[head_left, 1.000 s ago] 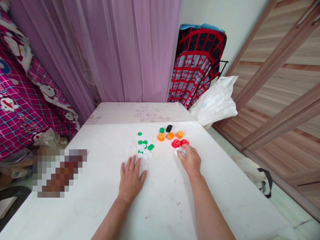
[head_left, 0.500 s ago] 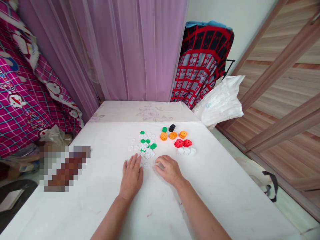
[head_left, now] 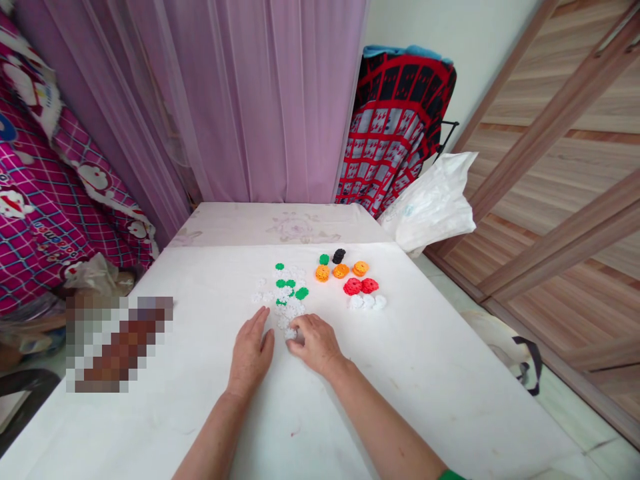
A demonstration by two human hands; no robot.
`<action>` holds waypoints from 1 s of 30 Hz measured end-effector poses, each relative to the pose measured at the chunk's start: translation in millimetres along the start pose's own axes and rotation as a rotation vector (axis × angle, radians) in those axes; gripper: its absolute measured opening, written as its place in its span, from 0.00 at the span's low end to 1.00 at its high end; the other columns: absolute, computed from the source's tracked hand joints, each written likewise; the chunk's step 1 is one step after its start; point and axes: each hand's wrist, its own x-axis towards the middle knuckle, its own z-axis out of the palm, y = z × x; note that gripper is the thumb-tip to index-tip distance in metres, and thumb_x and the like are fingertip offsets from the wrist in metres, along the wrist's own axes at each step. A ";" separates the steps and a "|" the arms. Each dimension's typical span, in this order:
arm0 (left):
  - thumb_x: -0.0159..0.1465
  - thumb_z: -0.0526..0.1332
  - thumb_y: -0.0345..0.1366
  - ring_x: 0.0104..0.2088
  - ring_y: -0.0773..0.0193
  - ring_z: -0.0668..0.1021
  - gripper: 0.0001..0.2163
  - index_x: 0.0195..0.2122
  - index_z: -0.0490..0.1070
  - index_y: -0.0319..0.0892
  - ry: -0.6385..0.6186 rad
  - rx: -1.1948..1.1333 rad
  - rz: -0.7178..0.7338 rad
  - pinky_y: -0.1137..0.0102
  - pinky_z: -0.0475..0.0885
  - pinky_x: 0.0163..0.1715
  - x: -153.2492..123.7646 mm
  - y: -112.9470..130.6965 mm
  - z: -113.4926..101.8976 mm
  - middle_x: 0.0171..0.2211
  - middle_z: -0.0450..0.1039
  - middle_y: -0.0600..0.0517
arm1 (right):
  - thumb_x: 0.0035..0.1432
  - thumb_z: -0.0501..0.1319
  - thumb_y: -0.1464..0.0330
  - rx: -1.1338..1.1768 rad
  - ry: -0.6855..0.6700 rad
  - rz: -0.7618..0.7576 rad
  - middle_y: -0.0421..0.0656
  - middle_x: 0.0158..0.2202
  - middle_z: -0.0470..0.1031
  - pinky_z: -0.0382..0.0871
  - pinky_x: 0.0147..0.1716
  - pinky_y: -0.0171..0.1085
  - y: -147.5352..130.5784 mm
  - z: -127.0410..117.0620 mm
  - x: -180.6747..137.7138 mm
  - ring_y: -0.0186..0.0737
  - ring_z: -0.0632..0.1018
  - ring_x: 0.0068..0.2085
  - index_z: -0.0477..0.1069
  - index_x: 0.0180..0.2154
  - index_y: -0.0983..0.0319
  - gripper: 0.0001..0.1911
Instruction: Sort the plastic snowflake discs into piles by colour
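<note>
1. Right hand [head_left: 316, 343] curves at the near end of a loose spread, thumb and fingers bent toward each other around a white snowflake disc [head_left: 289, 334]; whether they are clamped on it cannot be told.
2. That disc lies at the fingertips, just left of the right hand, which is nearer to it than the left hand [head_left: 250, 353]. Being round, it shows no clear long axis; the spread itself runs away from the person.
3. At left, the other hand lies low over the bench [head_left: 165, 413], fingers extended and thumb apart, beside the spread, with nothing seen in its grasp.
4. Among the white pieces lie green discs [head_left: 302, 293]. Farther right, white discs [head_left: 368, 303] sit in a row nearest the person, with red discs [head_left: 353, 287] and orange discs [head_left: 341, 271] beyond.
</note>
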 end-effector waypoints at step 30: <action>0.65 0.51 0.37 0.55 0.52 0.74 0.20 0.57 0.67 0.41 0.011 0.070 0.068 0.51 0.69 0.55 -1.9 -1.2 1.0 0.57 0.70 0.43 | 0.49 0.59 0.56 -0.154 0.438 0.683 0.41 0.37 0.78 0.61 0.34 0.38 148.8 -96.2 -30.0 0.41 0.74 0.36 0.69 0.41 0.57 0.18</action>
